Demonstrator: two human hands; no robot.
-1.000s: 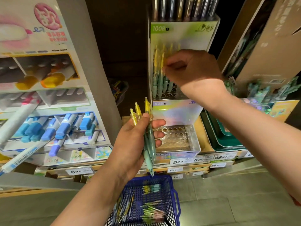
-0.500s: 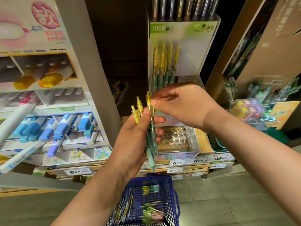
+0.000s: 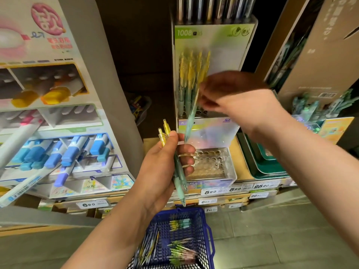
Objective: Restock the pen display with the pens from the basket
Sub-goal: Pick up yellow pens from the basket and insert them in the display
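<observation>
I am gripping two pens [image 3: 177, 171] in my left hand [image 3: 165, 167], with my thumb and fingers curled round their middles. Their yellow tops are poking up past my thumb and their tips are pointing down.

Below my arm, the blue basket [image 3: 206, 230] is sitting on the floor. More pens [image 3: 180, 253] are lying in it in little bunches.

A bit farther out, my right hand [image 3: 233, 98] is pinching one pen [image 3: 191, 117] near its top. That hand is looking blurry, so I cannot tell which fingers are doing the pinching. The pen is hanging tip down and leaning a little, just in front of the pen display [image 3: 213, 43].

In the display, a few standing pens [image 3: 191, 74] are lined up on the left side. Some empty holes are showing beside them.

I am guessing these pens are light and stiff. They are looking like smooth plastic, so they could slide out of a loose hand. I am thinking the best place to hold one is up near the yellow top. Then the thin tip is staying free to go down into a small hole. The tip is likely needing a gentle push, not a hard one.
</observation>
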